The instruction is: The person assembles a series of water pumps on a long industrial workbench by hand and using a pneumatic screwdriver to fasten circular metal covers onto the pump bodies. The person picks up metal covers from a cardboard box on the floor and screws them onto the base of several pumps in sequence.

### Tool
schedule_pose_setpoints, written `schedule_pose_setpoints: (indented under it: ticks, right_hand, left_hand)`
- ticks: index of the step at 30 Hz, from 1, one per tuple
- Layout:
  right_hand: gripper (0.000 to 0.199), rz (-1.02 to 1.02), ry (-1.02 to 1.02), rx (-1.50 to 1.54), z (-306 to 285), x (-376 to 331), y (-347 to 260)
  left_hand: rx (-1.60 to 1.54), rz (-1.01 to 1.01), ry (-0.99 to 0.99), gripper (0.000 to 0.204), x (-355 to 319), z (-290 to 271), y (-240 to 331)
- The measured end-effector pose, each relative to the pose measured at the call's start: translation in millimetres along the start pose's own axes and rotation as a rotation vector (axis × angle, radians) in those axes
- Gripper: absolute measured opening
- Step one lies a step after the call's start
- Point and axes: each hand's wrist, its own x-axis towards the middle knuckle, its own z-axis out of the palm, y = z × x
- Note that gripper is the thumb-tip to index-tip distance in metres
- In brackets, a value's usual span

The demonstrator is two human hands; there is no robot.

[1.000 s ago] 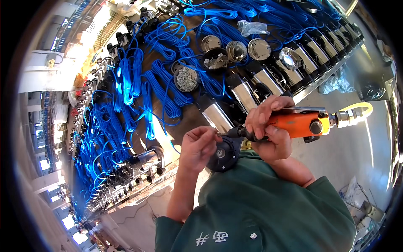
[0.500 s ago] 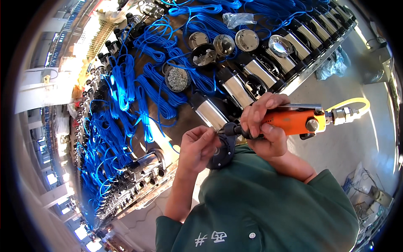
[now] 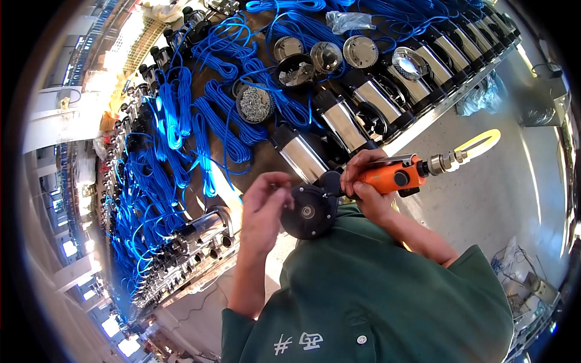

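My right hand (image 3: 368,189) grips an orange air screwdriver (image 3: 387,176) with a yellow hose (image 3: 484,144) at its rear. The tool's front end sits at the edge of a black round pump housing (image 3: 308,225), which has small screws around its rim and a ring at its centre. My left hand (image 3: 260,213) hovers beside the housing's left edge, fingers loosely apart and slightly blurred, with nothing visible in it. Just beyond the housing lies a steel-cased pump (image 3: 301,158); how the two join is hidden.
A dish of small screws (image 3: 254,104) stands on the bench among coiled blue cables (image 3: 227,121). Round metal strainers (image 3: 361,51) and a black bowl (image 3: 295,70) sit farther back. More steel-cased pumps (image 3: 380,100) line the right edge. A clear plastic bag (image 3: 350,22) lies behind.
My left hand has drawn back left from the tool's tip and its pinch has loosened. My right hand and the screwdriver have shifted left, and more of the black housing shows.
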Motion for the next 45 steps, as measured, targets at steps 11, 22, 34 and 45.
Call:
schedule_pose_setpoints:
  ticks: [11,22,34,45]
  right_hand:
    - [0.036,0.012,-0.074,-0.129,10,2,-2]
    - [0.033,-0.125,-0.238,-0.199,5,0,12]
    - [0.036,-0.092,-0.266,0.066,59,-2,-32]
    - [0.035,-0.02,-0.296,0.108,73,-7,-31]
  left_hand:
    - [-0.371,-0.045,0.261,0.015,-36,-51,-27]
    - [-0.383,-0.149,0.322,0.013,-47,-48,-50]
    - [-0.602,-0.294,0.047,0.016,-63,-6,-51]
    - [-0.704,-0.204,0.061,0.015,-80,-7,-57]
